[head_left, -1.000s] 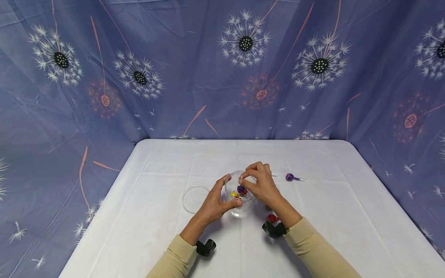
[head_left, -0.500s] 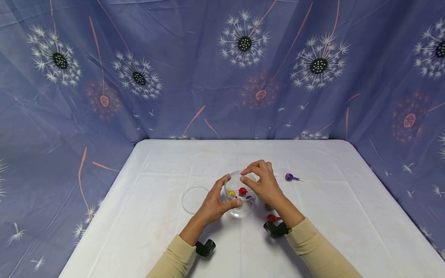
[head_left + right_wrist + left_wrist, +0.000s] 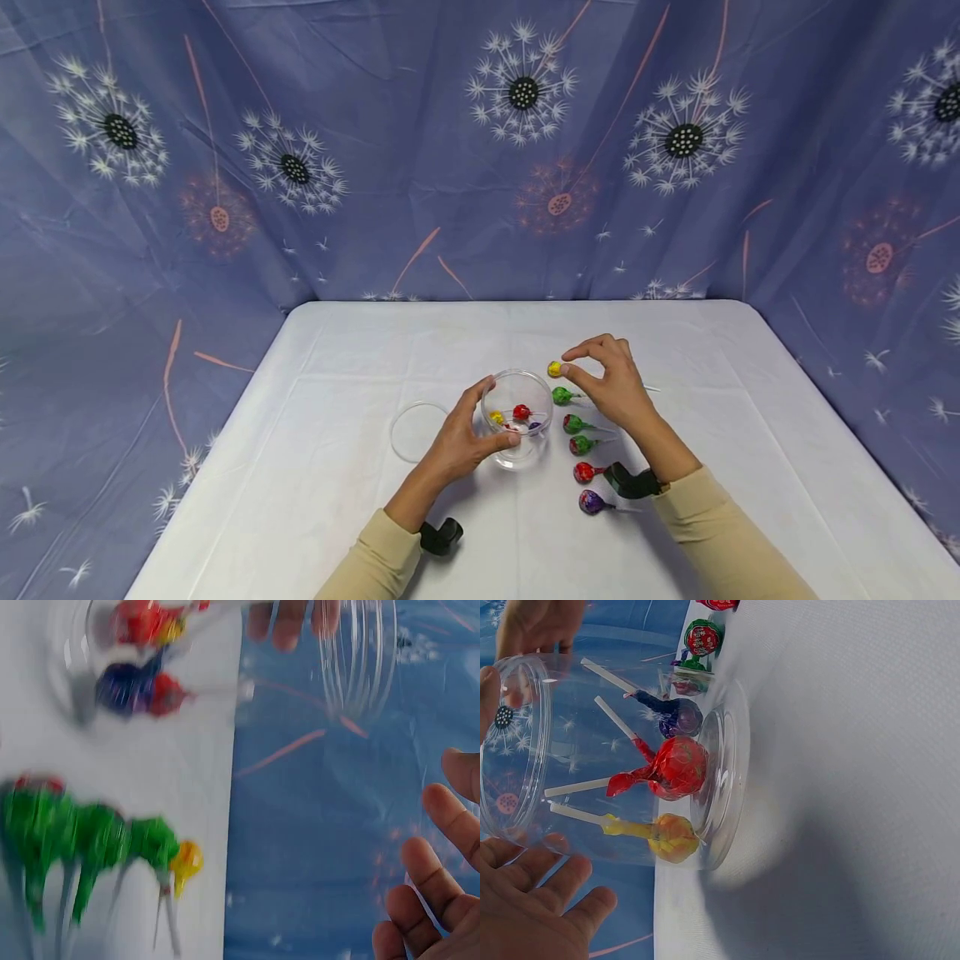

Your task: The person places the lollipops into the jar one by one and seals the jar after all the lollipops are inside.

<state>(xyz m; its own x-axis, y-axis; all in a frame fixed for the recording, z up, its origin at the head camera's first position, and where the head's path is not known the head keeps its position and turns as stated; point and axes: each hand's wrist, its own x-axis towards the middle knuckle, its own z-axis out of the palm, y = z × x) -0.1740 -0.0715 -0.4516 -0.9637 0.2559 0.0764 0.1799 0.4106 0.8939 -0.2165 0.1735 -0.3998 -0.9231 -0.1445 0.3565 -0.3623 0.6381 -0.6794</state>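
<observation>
Head view first: what did the left hand (image 3: 459,446) have?

Its thumb and fingers were curled round the jar (image 3: 538,742), a clear, smooth-walled cylinder with a ridged round mouth. It stood near the middle of the table, its base down at the cloth; whether it leaned slightly, I couldn't tell.

And inside?

Glossy wrapped balls on thin white sticks: a yellow candy (image 3: 673,838), a red candy (image 3: 679,766) with two sticks by it, and a purple candy (image 3: 679,718), wrappers twisted and crinkled.

Was the right hand (image 3: 615,387) grasping anything?

No, its fingers were released, loosely bent, just beside a yellow lollipop (image 3: 554,368) at the far end of a row right of the jar.

What made up the rest of that row?

Three green lollipops (image 3: 573,423), then a red lollipop (image 3: 585,472), then a purple lollipop (image 3: 591,502) nearest the wearer. Their heads pointed left, and a narrow strip of cloth separated them from the jar.

How about the edges?

A clear lid (image 3: 420,432), thin and round, lay flat left of the jar, near the left hand. The white tablecloth (image 3: 337,500), faintly creased, ran on broadly left of the lid and right of the right forearm. At the far edge, rounded at both corners, hung a blue curtain (image 3: 420,142) with dandelion print, well apart from the hands.
</observation>
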